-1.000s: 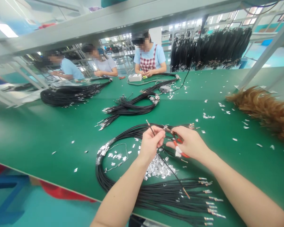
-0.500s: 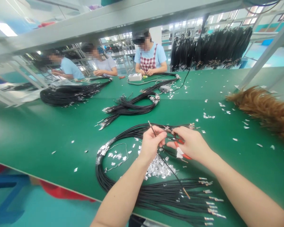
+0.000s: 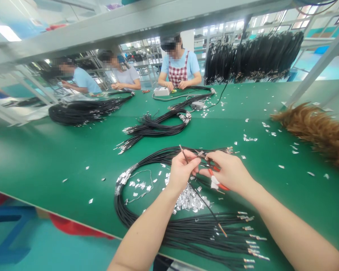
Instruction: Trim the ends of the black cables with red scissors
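My left hand is closed round a thin black cable, whose tip sticks up above the fingers and whose copper-coloured end hangs to the lower right. In my right hand are red-handled pliers with something white on the handle; their jaws point toward my left fingers. A large curved bundle of black cables lies around and below my hands, bound with silvery tape at its left bend. Beneath my hands is a pile of small silvery scraps.
On the green table lie more cable bundles, another bundle, a grey box and scattered scraps. A brown feathery object is at right. People sit across, one in a checked apron. Black cables hang behind.
My hands and the pliers look almost unchanged, still on the same cable. The hands of the person in the checked apron have moved apart.
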Demonstrator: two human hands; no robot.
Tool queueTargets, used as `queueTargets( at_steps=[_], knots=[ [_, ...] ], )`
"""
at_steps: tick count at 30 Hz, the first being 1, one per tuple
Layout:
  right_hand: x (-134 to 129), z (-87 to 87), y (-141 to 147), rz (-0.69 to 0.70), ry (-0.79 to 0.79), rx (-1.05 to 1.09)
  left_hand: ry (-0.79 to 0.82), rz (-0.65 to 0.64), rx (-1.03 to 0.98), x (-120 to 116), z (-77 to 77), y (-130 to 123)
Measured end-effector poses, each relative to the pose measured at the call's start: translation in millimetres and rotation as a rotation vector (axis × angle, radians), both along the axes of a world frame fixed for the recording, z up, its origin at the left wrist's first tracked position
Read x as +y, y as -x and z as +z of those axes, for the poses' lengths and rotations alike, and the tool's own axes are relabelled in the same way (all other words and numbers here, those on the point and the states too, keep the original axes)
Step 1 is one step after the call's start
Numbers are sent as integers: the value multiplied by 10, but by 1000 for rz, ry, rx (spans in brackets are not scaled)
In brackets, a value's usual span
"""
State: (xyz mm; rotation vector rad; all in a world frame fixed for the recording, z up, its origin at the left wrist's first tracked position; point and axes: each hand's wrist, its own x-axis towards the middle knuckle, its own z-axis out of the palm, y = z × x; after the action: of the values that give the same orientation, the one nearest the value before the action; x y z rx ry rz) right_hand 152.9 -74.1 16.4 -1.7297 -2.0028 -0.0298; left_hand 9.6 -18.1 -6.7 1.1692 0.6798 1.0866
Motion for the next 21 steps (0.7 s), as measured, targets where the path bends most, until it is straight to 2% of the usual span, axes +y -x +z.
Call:
queueTargets(
  at_steps=[6, 8, 12, 14, 19, 21],
  knots=[
    [65, -11, -97, -2, 49, 107, -22, 75, -105, 31, 64, 35],
    [75, 3, -82, 16, 38, 330, -21, 59, -107, 27, 59, 30],
    [65, 38, 59, 91, -9, 921, -46, -7, 3, -26, 1, -17],
    [57, 37, 129, 93, -29, 1064, -65, -33, 42, -56, -25, -38],
    [48, 4, 163, 55, -71, 1150, -67, -48, 86, -92, -36, -51],
    [51, -5, 139, 61, -54, 1157, -40, -96, 91, -92, -31, -49]
  ],
)
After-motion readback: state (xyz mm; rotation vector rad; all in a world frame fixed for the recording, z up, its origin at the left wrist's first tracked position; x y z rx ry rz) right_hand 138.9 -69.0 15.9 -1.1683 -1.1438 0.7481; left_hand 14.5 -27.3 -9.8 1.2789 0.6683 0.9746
